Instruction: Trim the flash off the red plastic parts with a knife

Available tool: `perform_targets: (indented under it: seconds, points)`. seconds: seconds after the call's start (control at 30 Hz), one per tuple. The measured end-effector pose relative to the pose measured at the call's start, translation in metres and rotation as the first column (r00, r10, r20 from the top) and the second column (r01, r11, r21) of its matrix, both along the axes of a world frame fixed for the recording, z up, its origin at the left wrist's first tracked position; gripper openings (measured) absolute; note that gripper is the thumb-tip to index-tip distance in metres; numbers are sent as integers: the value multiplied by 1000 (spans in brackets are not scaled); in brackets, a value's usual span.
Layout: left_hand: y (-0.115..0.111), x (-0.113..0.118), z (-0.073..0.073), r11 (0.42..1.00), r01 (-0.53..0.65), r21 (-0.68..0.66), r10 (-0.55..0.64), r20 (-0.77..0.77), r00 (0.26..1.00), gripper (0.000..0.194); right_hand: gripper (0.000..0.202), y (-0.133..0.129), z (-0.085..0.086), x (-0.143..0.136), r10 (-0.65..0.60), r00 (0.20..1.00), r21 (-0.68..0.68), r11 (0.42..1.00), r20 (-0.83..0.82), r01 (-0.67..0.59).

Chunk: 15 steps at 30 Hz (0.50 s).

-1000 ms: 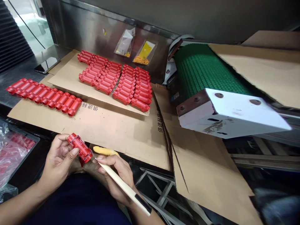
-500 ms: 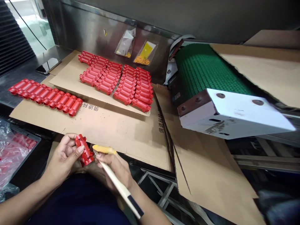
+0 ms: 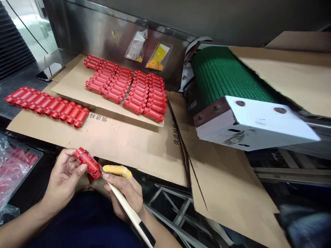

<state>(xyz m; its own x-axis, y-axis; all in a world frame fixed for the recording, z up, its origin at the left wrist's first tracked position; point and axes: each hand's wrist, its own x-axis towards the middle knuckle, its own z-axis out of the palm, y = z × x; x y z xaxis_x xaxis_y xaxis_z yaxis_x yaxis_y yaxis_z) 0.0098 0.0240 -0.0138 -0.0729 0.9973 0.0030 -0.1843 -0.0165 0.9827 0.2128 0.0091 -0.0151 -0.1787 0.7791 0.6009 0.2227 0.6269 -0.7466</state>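
Note:
My left hand (image 3: pixel 64 175) pinches a red plastic tubular housing (image 3: pixel 89 163) between thumb and fingers, tilted, with its recessed and slotted side turned up. My right hand (image 3: pixel 124 187), a yellow cot on its index finger, grips a trimming knife (image 3: pixel 126 206) with a long cream handle and a black end. The thin metal tip meets the lower right end of the housing; whether it cuts in I cannot tell. Beyond my hands, a row of similar red housings (image 3: pixel 48 105) lies at left on cardboard, and several more rows (image 3: pixel 126 86) lie on a second sheet.
Cardboard (image 3: pixel 144 151) covers the bench. A green conveyor belt (image 3: pixel 230 75) with a white metal end bracket (image 3: pixel 258 127) juts in at right. Two small plastic bags (image 3: pixel 158 58) hang on the metal wall. A phone (image 3: pixel 50 71) lies at back left; a plastic-lined crate (image 3: pixel 18 165) stands at left.
The red housing has been turned in my left hand, so its recessed side now shows, and it has shifted slightly left. The knife tip stays by its lower end.

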Motion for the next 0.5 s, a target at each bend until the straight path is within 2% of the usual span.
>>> perform_targets:
  seconds: [0.33, 0.5]
  points:
    - [-2, 0, 4, 1000, 7, 2, -7, 21, 1000, 22, 33, -1, -5, -3, -14, 1000, 30, 999, 11, 13]
    - [-4, -2, -1, 1000, -19, -14, 19, 31, 999, 22, 17, 0, -10, -2, 40, 997, -113, 993, -59, -46]
